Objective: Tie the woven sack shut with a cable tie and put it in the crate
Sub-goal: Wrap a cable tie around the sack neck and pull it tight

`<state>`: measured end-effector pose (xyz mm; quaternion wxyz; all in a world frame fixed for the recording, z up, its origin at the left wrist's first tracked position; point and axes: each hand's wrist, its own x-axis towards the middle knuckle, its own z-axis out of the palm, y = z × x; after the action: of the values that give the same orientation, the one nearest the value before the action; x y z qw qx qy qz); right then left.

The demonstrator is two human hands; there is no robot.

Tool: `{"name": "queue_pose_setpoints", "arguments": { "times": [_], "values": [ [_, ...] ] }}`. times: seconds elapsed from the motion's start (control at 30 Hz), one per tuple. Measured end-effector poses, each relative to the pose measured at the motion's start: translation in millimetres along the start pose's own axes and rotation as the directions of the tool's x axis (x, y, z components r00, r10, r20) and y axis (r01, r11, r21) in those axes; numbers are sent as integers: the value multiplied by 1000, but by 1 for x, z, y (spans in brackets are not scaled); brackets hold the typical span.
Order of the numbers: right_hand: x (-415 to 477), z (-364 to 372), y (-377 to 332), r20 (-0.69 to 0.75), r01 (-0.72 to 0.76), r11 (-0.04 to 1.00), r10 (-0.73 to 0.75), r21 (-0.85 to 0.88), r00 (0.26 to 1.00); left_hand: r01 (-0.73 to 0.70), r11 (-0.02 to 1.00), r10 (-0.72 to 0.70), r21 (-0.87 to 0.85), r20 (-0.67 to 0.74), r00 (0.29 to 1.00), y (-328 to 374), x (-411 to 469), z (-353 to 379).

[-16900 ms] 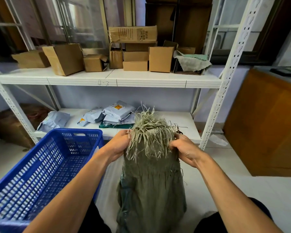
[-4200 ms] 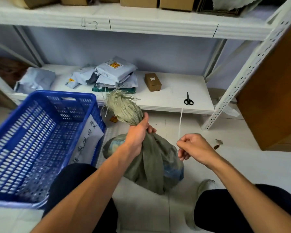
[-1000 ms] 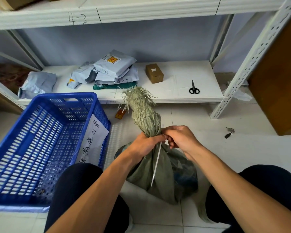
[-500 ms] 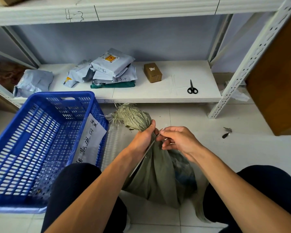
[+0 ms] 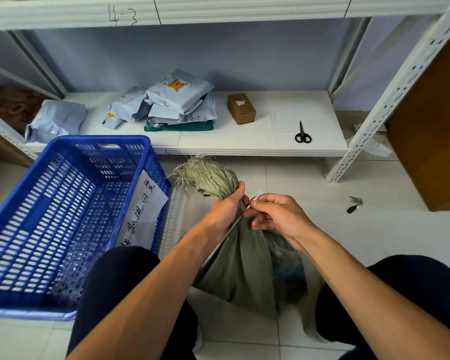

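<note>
Well, olive sack [image 5: 244, 261] w/ frayed top

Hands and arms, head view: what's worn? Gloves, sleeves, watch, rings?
Nothing on them. The left hand and right hand are bare: no gloves, no rings visible. The left forearm and right forearm are bare to the frame edge, with no sleeves, watch or bands in view. The only clothing showing is dark navy trousers over the knees.

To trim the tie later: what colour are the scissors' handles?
Black; scissors show best in the head view.
</note>
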<state>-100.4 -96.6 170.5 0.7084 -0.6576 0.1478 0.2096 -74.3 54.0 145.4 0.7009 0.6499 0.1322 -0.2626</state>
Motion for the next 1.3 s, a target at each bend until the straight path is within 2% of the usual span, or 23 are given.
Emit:
{"name": "queue_pose_setpoints", "arguments": {
  "times": [0.27,0.5,0.67,0.77,0.83,1.03,1.17,1.3],
  "values": [
    [1,0,0,4,3,1000,-3,-15,1000,-46,999,45,-18,-38,998,-3,3,6],
    [7,-5,6,-93,24,998,-19,57,995,-3,996,-5,-91,-90,996,-2,11,12],
    [16,-5,8,-73,4,993,5,119,997,93,980,-82,-174,69,994,-4,17,9],
    [20,-4,8,-59,6,994,1,112,998,58,995,-57,-75,23,998,0,16,8],
    [23,-1,10,-59,12,995,-7,94,998,0,1000,0,10,-37,999,-1,16,7],
    [28,5,16,-63,53,998,-55,-37,996,-114,979,123,167,-48,991,-1,22,0],
    [30,4,25,-45,32,990,-38,-140,998,-95,992,103,84,-103,989,-3,24,-1],
    [35,14,34,-24,111,968,-119,-225,993,-43,999,46,26,-173,984,-4,28,-2]
  ]
}}
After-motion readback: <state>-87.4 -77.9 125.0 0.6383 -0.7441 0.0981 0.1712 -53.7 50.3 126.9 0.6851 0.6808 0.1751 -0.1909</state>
